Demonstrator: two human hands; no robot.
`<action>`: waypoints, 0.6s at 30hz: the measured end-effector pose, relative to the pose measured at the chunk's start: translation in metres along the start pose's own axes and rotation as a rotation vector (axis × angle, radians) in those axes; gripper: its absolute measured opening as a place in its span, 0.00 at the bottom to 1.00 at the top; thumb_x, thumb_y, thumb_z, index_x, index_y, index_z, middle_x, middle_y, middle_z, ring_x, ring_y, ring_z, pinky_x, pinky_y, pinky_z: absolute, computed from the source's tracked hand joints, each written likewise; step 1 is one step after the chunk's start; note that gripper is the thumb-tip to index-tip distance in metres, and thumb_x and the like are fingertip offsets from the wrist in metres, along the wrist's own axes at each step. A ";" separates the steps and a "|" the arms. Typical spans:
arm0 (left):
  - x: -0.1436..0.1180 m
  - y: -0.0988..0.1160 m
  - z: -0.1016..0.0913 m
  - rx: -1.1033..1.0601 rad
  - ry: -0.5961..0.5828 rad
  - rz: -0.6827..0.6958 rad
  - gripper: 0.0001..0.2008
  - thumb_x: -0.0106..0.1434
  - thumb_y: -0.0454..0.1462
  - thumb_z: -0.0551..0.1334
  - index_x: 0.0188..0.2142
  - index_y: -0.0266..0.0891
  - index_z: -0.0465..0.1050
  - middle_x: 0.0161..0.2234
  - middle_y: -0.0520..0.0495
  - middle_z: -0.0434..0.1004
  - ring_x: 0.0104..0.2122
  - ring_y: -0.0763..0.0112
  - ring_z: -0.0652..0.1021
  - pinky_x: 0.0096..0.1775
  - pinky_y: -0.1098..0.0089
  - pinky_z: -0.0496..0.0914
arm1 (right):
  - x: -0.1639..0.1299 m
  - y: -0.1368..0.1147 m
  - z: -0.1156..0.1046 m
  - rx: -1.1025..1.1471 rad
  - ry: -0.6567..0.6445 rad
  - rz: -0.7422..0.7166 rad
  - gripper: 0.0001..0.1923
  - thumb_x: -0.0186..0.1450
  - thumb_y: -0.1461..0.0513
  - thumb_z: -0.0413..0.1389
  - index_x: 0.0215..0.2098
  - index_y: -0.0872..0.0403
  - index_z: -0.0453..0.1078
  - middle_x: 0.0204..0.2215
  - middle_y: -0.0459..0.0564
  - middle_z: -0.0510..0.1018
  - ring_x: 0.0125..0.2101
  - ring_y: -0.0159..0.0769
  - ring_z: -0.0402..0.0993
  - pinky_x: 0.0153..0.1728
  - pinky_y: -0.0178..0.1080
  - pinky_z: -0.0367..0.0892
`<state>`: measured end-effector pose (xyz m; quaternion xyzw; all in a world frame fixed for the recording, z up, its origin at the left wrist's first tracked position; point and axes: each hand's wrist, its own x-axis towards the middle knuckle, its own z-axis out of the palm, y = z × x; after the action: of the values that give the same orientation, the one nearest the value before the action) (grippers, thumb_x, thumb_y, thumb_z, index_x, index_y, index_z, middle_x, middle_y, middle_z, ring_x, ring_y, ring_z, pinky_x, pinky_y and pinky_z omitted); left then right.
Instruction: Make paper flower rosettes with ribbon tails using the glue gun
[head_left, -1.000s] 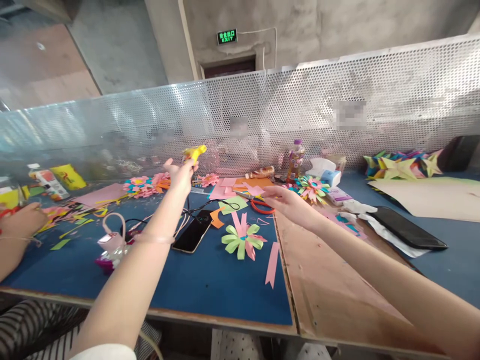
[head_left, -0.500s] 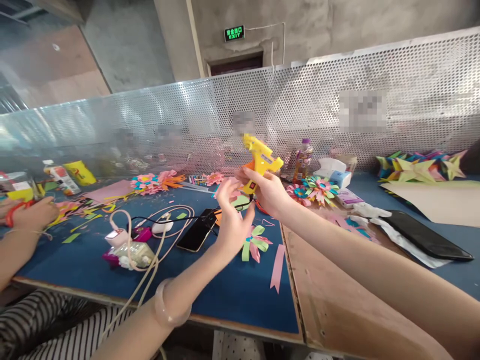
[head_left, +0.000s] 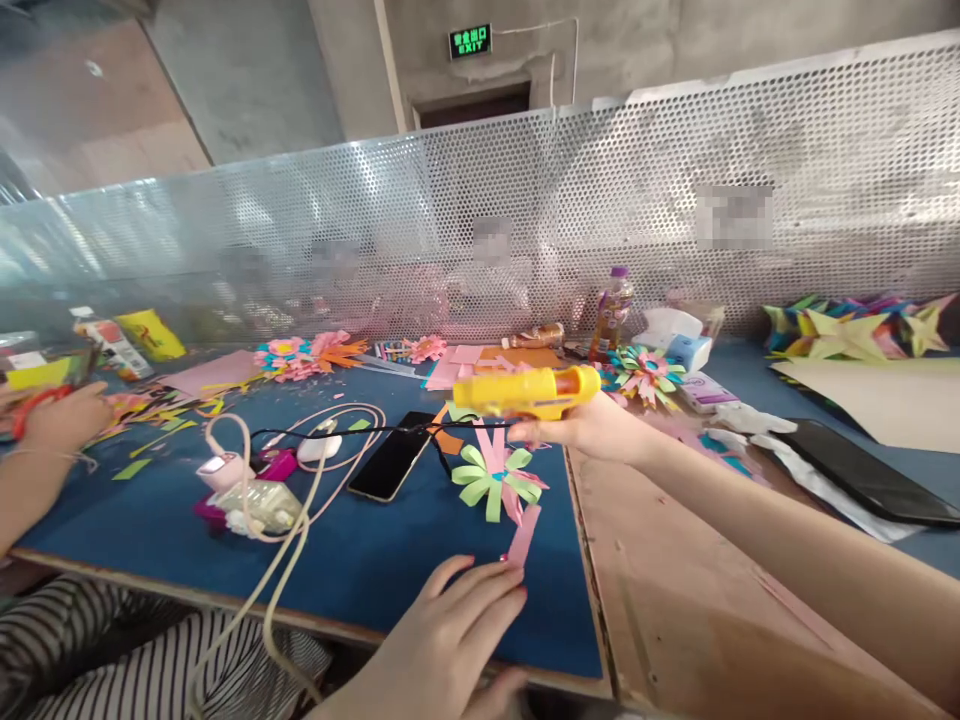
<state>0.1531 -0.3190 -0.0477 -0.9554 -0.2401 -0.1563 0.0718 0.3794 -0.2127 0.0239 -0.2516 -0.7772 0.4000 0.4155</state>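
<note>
My right hand (head_left: 592, 428) grips a yellow glue gun (head_left: 525, 391) with an orange nozzle end, held level above the blue table mat (head_left: 375, 560). Just below it lies a green and pink paper flower (head_left: 495, 475). My left hand (head_left: 457, 625) rests low at the table's near edge, fingers spread, with the fingertips touching a pink paper strip (head_left: 523, 533). A black cable (head_left: 337, 431) runs from the gun to the left.
A black phone (head_left: 390, 468), pale cords and a small charger lie left of the flower. Another person's hand (head_left: 56, 420) with red scissors works at far left. Bottles, finished flowers (head_left: 641, 370), tissue packs and a second phone (head_left: 866, 480) sit to the right; a perforated metal screen backs the table.
The glue gun passed from my left hand to my right and now lies level. My left hand dropped to the near edge, onto the pink strip.
</note>
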 end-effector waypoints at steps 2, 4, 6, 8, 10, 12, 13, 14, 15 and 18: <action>-0.016 -0.005 -0.001 0.040 0.096 -0.032 0.15 0.64 0.37 0.56 0.49 0.36 0.68 0.46 0.46 0.76 0.48 0.69 0.74 0.52 0.68 0.67 | -0.004 -0.002 -0.001 -0.135 -0.090 0.013 0.13 0.57 0.58 0.60 0.39 0.54 0.72 0.35 0.47 0.77 0.34 0.33 0.73 0.33 0.35 0.69; -0.035 -0.010 -0.001 0.080 0.164 -0.076 0.13 0.64 0.36 0.56 0.47 0.37 0.71 0.42 0.48 0.77 0.45 0.71 0.75 0.51 0.71 0.68 | -0.008 -0.002 0.001 -0.274 -0.169 0.022 0.10 0.57 0.60 0.59 0.37 0.55 0.71 0.32 0.47 0.77 0.31 0.32 0.72 0.30 0.34 0.68; -0.053 -0.015 -0.001 0.131 0.189 -0.101 0.12 0.64 0.34 0.56 0.46 0.37 0.71 0.42 0.49 0.77 0.45 0.72 0.75 0.51 0.72 0.68 | -0.010 0.001 0.005 -0.431 -0.230 0.004 0.06 0.57 0.62 0.58 0.33 0.55 0.70 0.30 0.46 0.76 0.28 0.30 0.70 0.29 0.33 0.65; -0.068 -0.020 -0.002 0.165 0.187 -0.107 0.13 0.64 0.31 0.55 0.48 0.36 0.71 0.42 0.48 0.77 0.46 0.72 0.75 0.52 0.73 0.68 | -0.012 0.006 0.011 -0.591 -0.259 -0.047 0.03 0.54 0.64 0.58 0.28 0.55 0.69 0.26 0.44 0.74 0.26 0.29 0.67 0.27 0.32 0.60; -0.078 -0.022 -0.004 0.175 0.173 -0.117 0.14 0.64 0.29 0.55 0.48 0.36 0.70 0.42 0.48 0.77 0.48 0.73 0.74 0.53 0.74 0.68 | -0.012 0.010 0.017 -0.706 -0.273 -0.073 0.05 0.52 0.64 0.59 0.24 0.55 0.66 0.23 0.42 0.71 0.24 0.27 0.64 0.25 0.31 0.56; -0.082 -0.023 -0.009 0.168 0.160 -0.119 0.14 0.64 0.29 0.54 0.48 0.37 0.70 0.42 0.49 0.77 0.48 0.72 0.74 0.53 0.73 0.68 | -0.011 0.014 0.023 -0.777 -0.273 -0.057 0.08 0.51 0.63 0.60 0.22 0.55 0.64 0.21 0.41 0.69 0.22 0.26 0.60 0.23 0.31 0.51; -0.082 -0.023 -0.011 0.163 0.150 -0.115 0.14 0.64 0.29 0.55 0.48 0.38 0.70 0.42 0.49 0.77 0.48 0.72 0.75 0.53 0.72 0.69 | -0.010 0.015 0.024 -0.798 -0.266 -0.045 0.09 0.50 0.62 0.60 0.21 0.55 0.63 0.20 0.40 0.69 0.21 0.25 0.59 0.22 0.31 0.50; -0.081 -0.023 -0.012 0.157 0.140 -0.113 0.14 0.64 0.30 0.54 0.48 0.39 0.70 0.42 0.50 0.77 0.48 0.72 0.75 0.53 0.72 0.69 | -0.010 0.016 0.026 -0.813 -0.259 -0.035 0.10 0.50 0.62 0.61 0.20 0.55 0.62 0.20 0.40 0.68 0.21 0.25 0.58 0.22 0.31 0.49; -0.081 -0.022 -0.014 0.150 0.131 -0.114 0.15 0.64 0.30 0.54 0.49 0.40 0.70 0.42 0.51 0.77 0.48 0.72 0.75 0.53 0.72 0.69 | -0.009 0.016 0.027 -0.827 -0.252 -0.028 0.11 0.50 0.61 0.61 0.20 0.55 0.62 0.19 0.40 0.68 0.21 0.25 0.57 0.22 0.31 0.48; -0.078 -0.020 -0.013 0.128 0.129 -0.152 0.16 0.66 0.29 0.51 0.50 0.41 0.69 0.41 0.50 0.78 0.48 0.73 0.75 0.53 0.73 0.69 | -0.007 0.018 0.028 -0.856 -0.247 -0.013 0.10 0.50 0.61 0.59 0.19 0.54 0.61 0.19 0.40 0.67 0.21 0.25 0.57 0.22 0.31 0.46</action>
<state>0.0746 -0.3388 -0.0601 -0.9158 -0.3162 -0.2069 0.1360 0.3602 -0.2191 -0.0031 -0.3463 -0.9182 0.0666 0.1805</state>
